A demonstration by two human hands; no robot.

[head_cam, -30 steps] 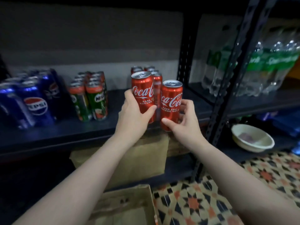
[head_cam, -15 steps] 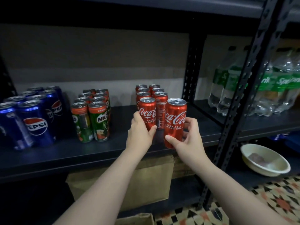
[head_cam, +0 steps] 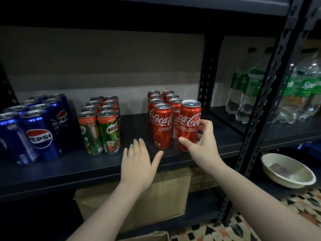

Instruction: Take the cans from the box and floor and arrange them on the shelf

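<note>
Red Coca-Cola cans stand in two rows on the dark shelf (head_cam: 73,168). My right hand (head_cam: 203,143) grips the front right Coca-Cola can (head_cam: 190,122), which stands at the shelf's front. The front left Coca-Cola can (head_cam: 162,126) stands free on the shelf beside it. My left hand (head_cam: 139,162) hovers open, fingers spread, just left of and below that can, touching nothing. Several more Coca-Cola cans (head_cam: 157,99) are lined up behind these two.
Green Milo cans (head_cam: 104,124) and blue Pepsi cans (head_cam: 36,129) stand to the left on the same shelf. Sprite bottles (head_cam: 271,94) fill the right bay behind a black upright (head_cam: 260,108). A cardboard box (head_cam: 139,204) sits below, a cream bowl (head_cam: 286,173) at lower right.
My left hand has let go of its can, now standing on the shelf, and drawn back open. My right hand has lowered its can onto the shelf beside it.
</note>
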